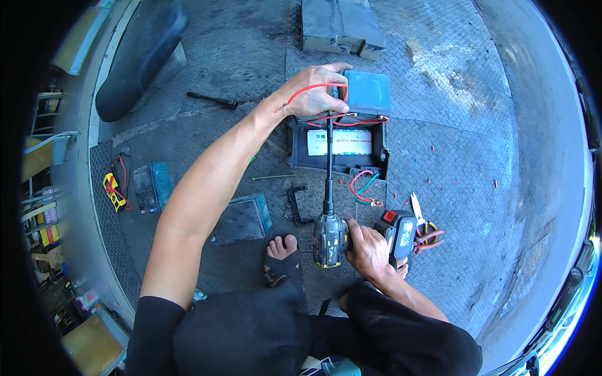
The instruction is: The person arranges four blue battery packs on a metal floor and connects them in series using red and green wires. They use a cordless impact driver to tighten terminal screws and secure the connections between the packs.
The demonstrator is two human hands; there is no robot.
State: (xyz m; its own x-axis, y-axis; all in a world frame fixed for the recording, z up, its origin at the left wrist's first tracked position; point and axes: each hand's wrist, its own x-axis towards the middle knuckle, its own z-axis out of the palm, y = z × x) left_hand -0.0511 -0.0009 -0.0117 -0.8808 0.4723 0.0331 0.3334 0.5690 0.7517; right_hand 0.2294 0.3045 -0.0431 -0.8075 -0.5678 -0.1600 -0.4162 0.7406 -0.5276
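Note:
My right hand (370,250) grips a cordless impact driver (330,241) with a dark battery pack (400,232). Its long extension bar (329,160) points away from me, the far end reaching my left hand (316,91). That hand is closed at the left end of a blue battery (368,89), thumb and fingertips bent around something mostly hidden. Across its back arches a red wire (313,86). Just nearer than the battery lies an open black plastic box (304,166) with a white printed label (351,142) inside. Red and green wires with a copper lug (376,202) extend from the box.
Scissors (416,208) and red-handled pliers (429,239) lie right of the driver. Left are two more batteries (241,219) (161,182), a yellow meter (114,191) and a black rod (212,100). A black seat (144,56) and grey case (342,28) stand farther off.

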